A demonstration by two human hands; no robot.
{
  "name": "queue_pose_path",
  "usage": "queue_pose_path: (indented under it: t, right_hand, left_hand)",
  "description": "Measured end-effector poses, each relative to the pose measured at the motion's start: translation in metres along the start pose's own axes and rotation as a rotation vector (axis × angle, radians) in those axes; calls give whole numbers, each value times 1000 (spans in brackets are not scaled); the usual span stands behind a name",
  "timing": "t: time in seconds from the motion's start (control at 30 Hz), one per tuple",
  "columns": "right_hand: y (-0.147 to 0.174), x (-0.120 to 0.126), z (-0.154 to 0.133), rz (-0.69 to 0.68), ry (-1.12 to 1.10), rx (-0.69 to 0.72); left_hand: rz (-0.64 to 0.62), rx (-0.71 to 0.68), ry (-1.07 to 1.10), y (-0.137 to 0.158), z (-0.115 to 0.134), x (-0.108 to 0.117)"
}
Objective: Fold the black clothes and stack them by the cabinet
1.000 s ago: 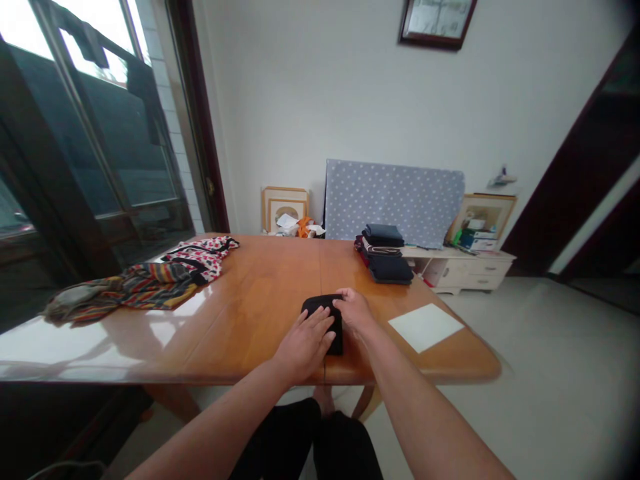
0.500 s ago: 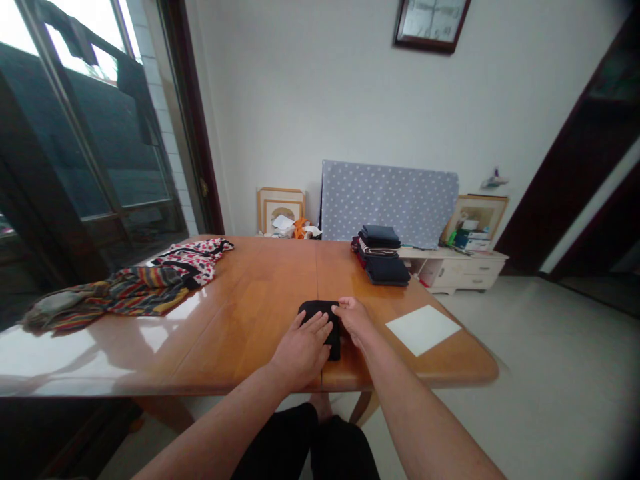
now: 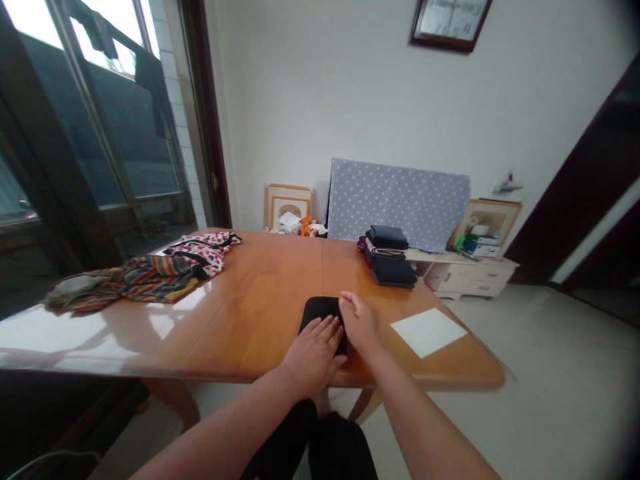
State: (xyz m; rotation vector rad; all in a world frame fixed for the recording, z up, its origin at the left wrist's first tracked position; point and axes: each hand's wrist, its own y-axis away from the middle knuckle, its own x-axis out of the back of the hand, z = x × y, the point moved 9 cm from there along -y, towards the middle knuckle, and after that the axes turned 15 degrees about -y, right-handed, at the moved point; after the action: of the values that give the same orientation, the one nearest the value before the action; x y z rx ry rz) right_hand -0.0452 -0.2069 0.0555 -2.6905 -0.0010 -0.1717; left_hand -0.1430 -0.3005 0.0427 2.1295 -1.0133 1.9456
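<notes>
A small folded black cloth (image 3: 320, 307) lies on the wooden table near its front edge. My left hand (image 3: 317, 343) rests flat across the cloth, fingers stretched out and covering much of its lower part. At the cloth's right edge is my right hand (image 3: 361, 327), touching it with the fingers curled in. What those curled fingers hold, if anything, is hidden. A white sheet (image 3: 429, 332) lies flat to the right of my right hand.
A stack of folded clothes (image 3: 387, 257) stands at the table's (image 3: 270, 287) back right. Striped and floral garments (image 3: 160, 277) lie loosely at the left. Behind are a low white cabinet (image 3: 465, 277) and a dotted grey cloth (image 3: 395, 200).
My left hand has slid slightly right and toward me over the black cloth. The right hand's fingers have curled in at its edge. The whole view has shifted a little.
</notes>
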Motion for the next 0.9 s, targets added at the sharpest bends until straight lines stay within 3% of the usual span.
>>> queue_pose_path:
  t: [0.07,0.13,0.23,0.33,0.43,0.73,0.8,0.9]
  right_hand:
    - [12,-17,-2,-177,19,21]
    - [21,-26,10,-270,-15,-54]
    - [24,-29,27,-316,-73,-124]
    - [23,-30,31,-370,-33,-81]
    - [25,-30,31,-397,77,-38]
    - [29,-24,35,-366,228,-56]
    - [28,-14,33,-295,182,-89]
    - [33,18,30,-76,170,-148]
  left_hand:
    - [10,7,47,0,0,4]
    - [23,5,124,0,-2,9]
    - [36,16,308,1,-12,14]
    - [69,118,479,5,-31,13]
    - [97,134,470,10,-35,10]
    - [46,-13,237,18,-10,8]
    - [37,-19,212,18,-9,8]
    - [29,-23,182,18,-9,7]
